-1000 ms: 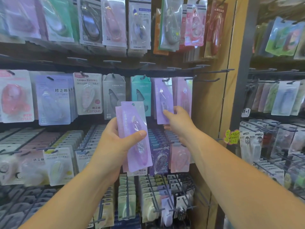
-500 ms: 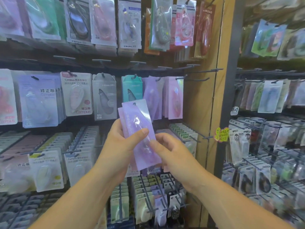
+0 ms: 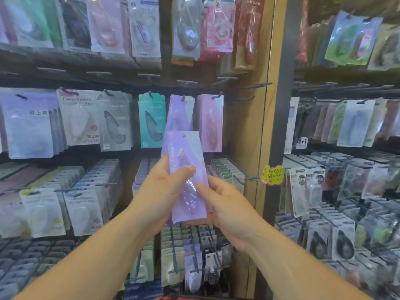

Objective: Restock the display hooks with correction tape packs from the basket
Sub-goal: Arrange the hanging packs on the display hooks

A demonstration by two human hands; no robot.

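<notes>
The purple correction tape pack (image 3: 187, 161) is standing nearly upright in front of the display, at the middle of the view, with its hang-hole end pointing up and the edge of a second purple pack showing just behind its left side. It is hovering below and in front of the hanging purple pack (image 3: 180, 114), which is sitting on its hook (image 3: 183, 97); the held pack's top is overlapping the lower part of that hanging one in the view.

The left hand (image 3: 159, 191) is gripping the pack from the left, its thumb lying across the clear front and its fingers wrapping round the back. The right hand (image 3: 226, 205) is coming in from the lower right and pinching the pack's right edge, the thumb pressing on the front and the other fingers curling behind. Both forearms are rising from the bottom corners and meeting at the pack.

A teal pack (image 3: 151, 121) is hanging just left of the purple row and a pink pack (image 3: 211, 124) just right of it. Further right, a wooden post (image 3: 258, 126) is standing with a yellow sticker (image 3: 272, 175) beside it.
</notes>
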